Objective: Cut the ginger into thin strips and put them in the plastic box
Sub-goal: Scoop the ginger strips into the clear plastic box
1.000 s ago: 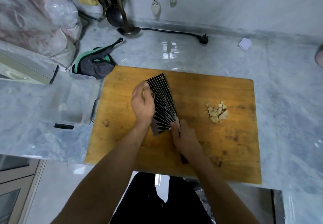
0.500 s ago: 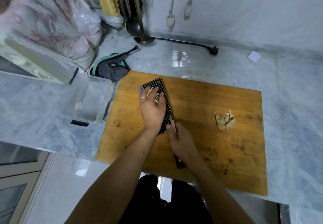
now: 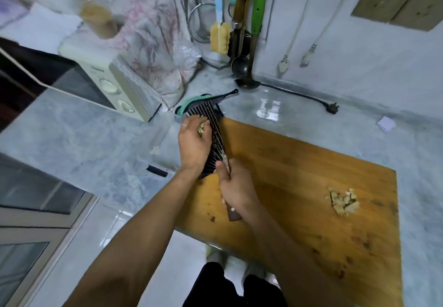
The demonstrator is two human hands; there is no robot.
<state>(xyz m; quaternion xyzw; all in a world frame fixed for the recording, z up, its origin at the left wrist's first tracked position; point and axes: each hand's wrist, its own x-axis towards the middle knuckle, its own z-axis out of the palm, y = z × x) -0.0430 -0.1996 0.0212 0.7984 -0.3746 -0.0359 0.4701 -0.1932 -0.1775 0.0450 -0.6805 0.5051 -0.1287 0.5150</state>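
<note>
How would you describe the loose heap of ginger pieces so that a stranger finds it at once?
Start at the big orange-brown wooden cutting board on the grey marble counter. Near its right edge lies a small heap of pale yellow ginger pieces. It lies alone on bare wood, apart from both hands.

microwave (image 3: 115,86) left, hanging utensils (image 3: 239,31) behind

Head view, close above worktop (image 3: 72,138)
</note>
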